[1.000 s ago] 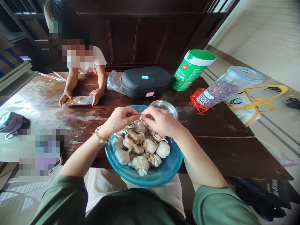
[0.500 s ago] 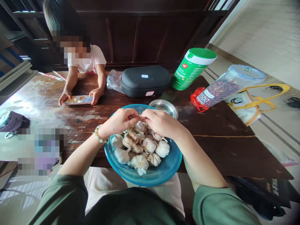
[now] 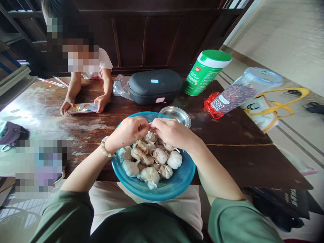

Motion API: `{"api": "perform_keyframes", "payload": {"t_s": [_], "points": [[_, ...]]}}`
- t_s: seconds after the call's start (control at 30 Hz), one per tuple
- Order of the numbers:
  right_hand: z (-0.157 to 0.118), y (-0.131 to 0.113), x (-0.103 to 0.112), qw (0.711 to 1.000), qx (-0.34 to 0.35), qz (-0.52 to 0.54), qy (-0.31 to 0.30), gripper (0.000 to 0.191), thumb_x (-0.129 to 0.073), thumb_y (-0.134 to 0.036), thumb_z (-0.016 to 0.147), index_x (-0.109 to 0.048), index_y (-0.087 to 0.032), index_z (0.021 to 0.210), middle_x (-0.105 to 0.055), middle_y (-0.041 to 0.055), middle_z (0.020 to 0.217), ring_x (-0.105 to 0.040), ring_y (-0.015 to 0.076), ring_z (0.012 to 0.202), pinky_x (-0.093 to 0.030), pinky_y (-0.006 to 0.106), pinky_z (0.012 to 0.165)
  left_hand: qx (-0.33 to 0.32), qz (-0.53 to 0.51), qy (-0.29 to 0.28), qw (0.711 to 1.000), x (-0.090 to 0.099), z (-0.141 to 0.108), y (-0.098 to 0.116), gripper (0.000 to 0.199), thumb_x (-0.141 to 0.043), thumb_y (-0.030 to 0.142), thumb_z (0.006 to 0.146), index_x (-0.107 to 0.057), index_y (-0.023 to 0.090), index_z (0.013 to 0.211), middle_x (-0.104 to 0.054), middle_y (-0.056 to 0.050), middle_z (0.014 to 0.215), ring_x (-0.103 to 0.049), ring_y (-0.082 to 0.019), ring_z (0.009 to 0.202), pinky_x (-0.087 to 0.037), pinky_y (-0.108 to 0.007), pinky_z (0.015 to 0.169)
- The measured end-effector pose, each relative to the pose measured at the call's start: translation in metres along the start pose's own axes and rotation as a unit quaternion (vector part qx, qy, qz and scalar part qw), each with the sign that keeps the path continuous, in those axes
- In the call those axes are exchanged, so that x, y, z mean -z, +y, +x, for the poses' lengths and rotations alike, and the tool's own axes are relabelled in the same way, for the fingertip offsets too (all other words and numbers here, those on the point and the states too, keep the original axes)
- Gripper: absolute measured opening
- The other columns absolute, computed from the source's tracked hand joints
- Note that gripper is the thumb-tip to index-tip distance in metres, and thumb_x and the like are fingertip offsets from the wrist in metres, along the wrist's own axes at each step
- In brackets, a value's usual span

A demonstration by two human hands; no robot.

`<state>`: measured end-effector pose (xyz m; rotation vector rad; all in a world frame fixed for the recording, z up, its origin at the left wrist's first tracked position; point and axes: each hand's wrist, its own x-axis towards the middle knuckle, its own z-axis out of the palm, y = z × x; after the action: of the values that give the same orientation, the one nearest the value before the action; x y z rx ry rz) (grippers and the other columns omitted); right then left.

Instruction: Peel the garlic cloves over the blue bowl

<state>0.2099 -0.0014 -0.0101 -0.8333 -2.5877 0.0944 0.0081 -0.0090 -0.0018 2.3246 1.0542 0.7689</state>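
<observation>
A blue plastic bowl (image 3: 174,189) is heaped with whole garlic bulbs (image 3: 150,175), their papery skins on. Above its far side, my left hand (image 3: 131,131) and my right hand (image 3: 173,132) meet fingertip to fingertip. Both are closed in a pinch around a small pale piece that looks like a garlic clove (image 3: 150,124), mostly hidden by the fingers. A beaded bracelet circles my left wrist. Just behind my right hand stands a shallow metal bowl (image 3: 186,118), partly covered by the blue bowl and the hand.
Across the dark wooden table (image 3: 243,162) a person (image 3: 103,87) holds a phone (image 3: 83,107). A black oval case (image 3: 155,86), a green canister (image 3: 202,74) and a tilted clear jar (image 3: 238,92) with a red bag at its base stand at the back. A purple item (image 3: 11,133) lies at left.
The view has shifted slightly. My hands stay together over the bowl, and the fingers of my left hand have curled in a little more.
</observation>
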Motion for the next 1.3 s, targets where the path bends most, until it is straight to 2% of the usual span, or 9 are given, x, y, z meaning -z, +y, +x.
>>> {"api": "perform_keyframes", "payload": {"t_s": [0.13,0.3,0.47,0.57,0.63,0.73,0.87,1.13,1.3], "points": [[0.001,-0.001,-0.001,1.000,0.006,0.023,0.019,0.018,-0.040,-0.003,0.084,-0.050,-0.018,0.085,-0.066,0.0064,0.082,-0.062,0.0180,0.076,-0.045,0.026,0.064,0.008,-0.013,0.033,0.999,-0.001,-0.002,0.002,0.013,-0.053,0.015,0.079,-0.062,0.012,0.071,-0.060,0.001,0.068,-0.050,-0.008,0.063,-0.039,-0.020,0.064],[0.001,0.002,-0.002,0.991,0.009,0.117,0.066,0.014,-0.044,-0.008,0.087,-0.052,-0.020,0.092,-0.068,0.0060,0.091,-0.066,0.0178,0.081,-0.051,0.028,0.068,0.040,-0.112,0.013,0.993,0.003,-0.003,0.002,0.013,-0.054,0.018,0.079,-0.065,0.011,0.074,-0.064,0.000,0.071,-0.054,-0.009,0.066,-0.041,-0.019,0.063],[0.001,0.008,-0.003,0.976,-0.034,0.197,0.081,0.009,-0.054,-0.015,0.086,-0.054,-0.021,0.093,-0.069,0.0028,0.089,-0.069,0.0177,0.082,-0.055,0.029,0.070,0.069,-0.189,-0.002,0.980,0.005,-0.001,-0.001,0.020,-0.055,0.026,0.083,-0.065,0.011,0.075,-0.064,-0.001,0.072,-0.055,-0.010,0.068,-0.043,-0.019,0.065],[0.001,0.007,-0.002,0.967,-0.063,0.225,0.101,0.008,-0.060,-0.020,0.085,-0.055,-0.021,0.091,-0.070,0.0023,0.087,-0.069,0.0176,0.080,-0.057,0.030,0.071,0.100,-0.230,0.029,0.968,0.003,0.001,-0.005,0.023,-0.053,0.031,0.086,-0.064,0.011,0.082,-0.063,-0.002,0.073,-0.055,-0.010,0.066,-0.043,-0.020,0.063],[0.002,0.004,-0.001,0.958,-0.071,0.245,0.129,0.010,-0.063,-0.023,0.084,-0.056,-0.021,0.090,-0.069,0.0021,0.086,-0.069,0.0172,0.082,-0.058,0.030,0.072,0.133,-0.271,0.041,0.952,0.002,0.003,-0.009,0.024,-0.054,0.031,0.086,-0.063,0.010,0.094,-0.064,-0.003,0.080,-0.056,-0.009,0.066,-0.045,-0.020,0.064],[0.003,0.001,0.000,0.950,-0.069,0.254,0.167,0.012,-0.066,-0.024,0.083,-0.056,-0.021,0.090,-0.070,0.0021,0.088,-0.068,0.0163,0.083,-0.057,0.028,0.071,0.150,-0.394,-0.020,0.907,0.002,0.004,-0.012,0.036,-0.063,0.026,0.081,-0.057,0.011,0.113,-0.068,-0.006,0.095,-0.062,-0.012,0.078,-0.049,-0.024,0.072],[0.003,0.002,0.000,0.962,-0.067,0.214,0.158,0.016,-0.068,-0.027,0.082,-0.056,-0.020,0.087,-0.068,0.0024,0.085,-0.066,0.0165,0.077,-0.054,0.027,0.064,0.143,-0.486,-0.036,0.862,0.002,0.003,-0.012,0.039,-0.073,0.021,0.074,-0.059,0.011,0.109,-0.071,-0.007,0.092,-0.066,-0.014,0.082,-0.050,-0.025,0.075],[0.001,0.004,-0.002,0.974,-0.058,0.175,0.130,0.014,-0.066,-0.027,0.084,-0.054,-0.020,0.085,-0.066,0.0017,0.081,-0.062,0.0149,0.069,-0.050,0.027,0.061,0.163,-0.459,-0.003,0.873,0.002,0.004,-0.012,0.033,-0.078,0.024,0.070,-0.065,0.010,0.098,-0.070,-0.004,0.084,-0.065,-0.012,0.077,-0.050,-0.024,0.073],[0.001,0.003,-0.003,0.972,-0.040,0.194,0.129,0.011,-0.063,-0.027,0.087,-0.055,-0.020,0.088,-0.066,0.0023,0.084,-0.064,0.0150,0.073,-0.051,0.028,0.063,0.167,-0.435,-0.034,0.884,0.002,0.005,-0.011,0.030,-0.076,0.026,0.072,-0.066,0.009,0.095,-0.072,-0.007,0.088,-0.066,-0.013,0.078,-0.050,-0.025,0.073]]}}
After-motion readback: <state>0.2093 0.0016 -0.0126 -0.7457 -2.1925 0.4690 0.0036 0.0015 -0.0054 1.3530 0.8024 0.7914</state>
